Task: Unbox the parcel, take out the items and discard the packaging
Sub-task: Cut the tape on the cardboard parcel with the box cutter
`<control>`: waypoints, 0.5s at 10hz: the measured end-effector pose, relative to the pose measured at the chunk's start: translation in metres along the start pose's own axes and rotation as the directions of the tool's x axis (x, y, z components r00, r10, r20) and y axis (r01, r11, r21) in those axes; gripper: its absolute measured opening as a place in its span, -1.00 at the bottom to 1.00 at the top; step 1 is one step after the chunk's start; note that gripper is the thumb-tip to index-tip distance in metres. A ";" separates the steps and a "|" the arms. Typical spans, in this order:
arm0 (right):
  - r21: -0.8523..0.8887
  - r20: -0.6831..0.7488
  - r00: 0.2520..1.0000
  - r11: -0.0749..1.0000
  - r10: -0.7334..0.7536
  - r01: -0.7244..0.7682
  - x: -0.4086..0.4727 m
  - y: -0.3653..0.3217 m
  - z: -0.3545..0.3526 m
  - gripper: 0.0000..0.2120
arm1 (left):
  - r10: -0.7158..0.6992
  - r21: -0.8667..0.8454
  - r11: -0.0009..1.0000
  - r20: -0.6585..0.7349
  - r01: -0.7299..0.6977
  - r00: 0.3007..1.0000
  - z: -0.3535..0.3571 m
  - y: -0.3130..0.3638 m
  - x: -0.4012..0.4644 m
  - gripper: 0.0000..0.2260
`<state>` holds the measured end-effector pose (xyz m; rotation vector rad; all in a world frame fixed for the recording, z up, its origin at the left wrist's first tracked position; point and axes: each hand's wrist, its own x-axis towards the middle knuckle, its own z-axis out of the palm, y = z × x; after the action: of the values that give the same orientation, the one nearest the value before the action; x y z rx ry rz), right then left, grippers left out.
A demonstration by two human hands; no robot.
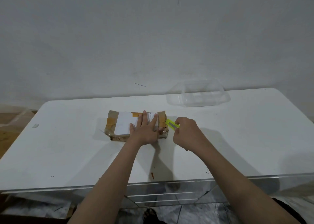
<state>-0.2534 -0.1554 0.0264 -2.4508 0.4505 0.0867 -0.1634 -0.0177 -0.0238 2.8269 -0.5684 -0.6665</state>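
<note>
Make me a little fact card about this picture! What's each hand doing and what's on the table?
parcel: brown, taped, white label, still sealed, lying on the white table
left hand: flat on the parcel, fingers straight
right hand: holds a yellow-green cutter at the parcel's right end
clear plastic tub: at the table's far edge, right of the parcel

The parcel (136, 125) is brown cardboard wrapped in glossy, crinkled clear and tan tape with a matt white paper label (124, 124), the cutter (172, 125) is translucent yellow-green plastic with a metal blade, the table (68, 147) smooth white, the container (198, 94) clear plastic.
</note>
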 end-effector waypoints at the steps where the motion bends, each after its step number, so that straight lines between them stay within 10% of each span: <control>1: 0.011 -0.008 1.000 1.000 -0.001 0.001 -0.003 0.003 0.001 -0.76 | -0.004 0.001 1.000 0.002 0.004 1.000 0.000 0.001 -0.001 -0.44; 5: 0.052 -0.009 0.999 0.998 -0.038 0.039 -0.025 0.015 0.007 -0.79 | -0.001 -0.009 1.000 0.014 0.001 1.000 -0.001 0.000 0.001 -0.45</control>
<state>-0.2811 -0.1549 0.0169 -2.4082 0.4040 0.0488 -0.1623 -0.0181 -0.0236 2.8162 -0.5643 -0.6882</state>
